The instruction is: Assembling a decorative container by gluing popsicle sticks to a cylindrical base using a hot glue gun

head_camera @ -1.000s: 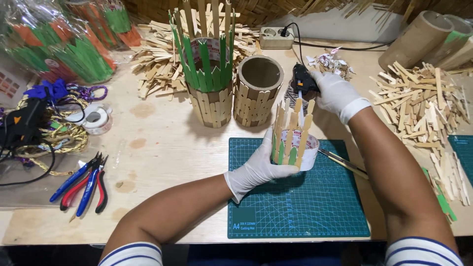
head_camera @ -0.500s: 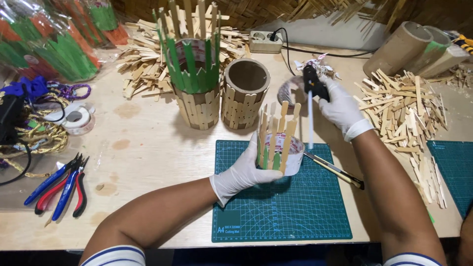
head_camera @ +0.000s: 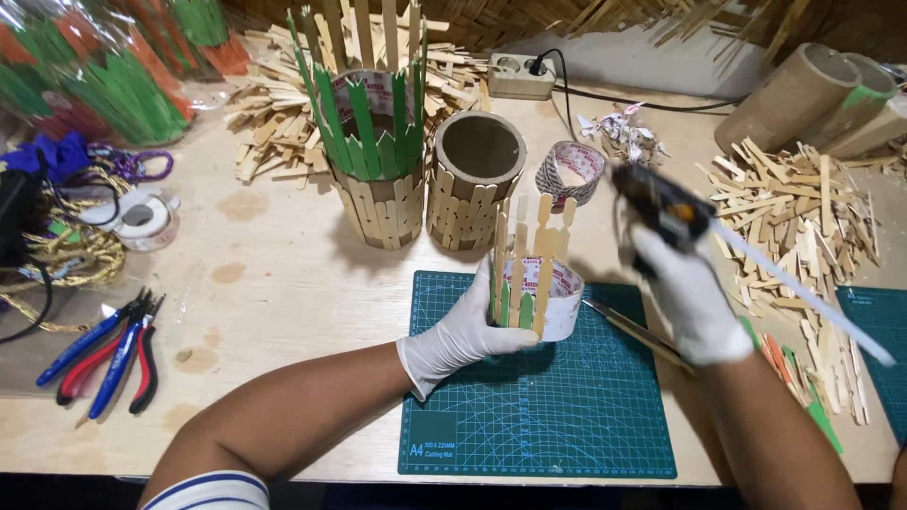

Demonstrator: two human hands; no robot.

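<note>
Workbench [head_camera: 283, 283]: two stick-clad tubes [head_camera: 472, 179], perhaps four sticks [head_camera: 524, 255] on tape roll [head_camera: 557, 293].

Matt pale wooden sticks [head_camera: 529, 260] clad a glossy tape roll [head_camera: 565, 300] on a matt rubbery cutting mat [head_camera: 567, 416].

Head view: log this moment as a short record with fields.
left hand: gloved left hand grips a tape roll with wooden sticks standing upright on its outside
right hand: gloved right hand grips a black glue gun, raised off the table to the right of the roll
under the roll: green cutting mat
behind: two stick-covered tubes, spare tape roll
left side: pliers
right side: loose stick pile
</note>
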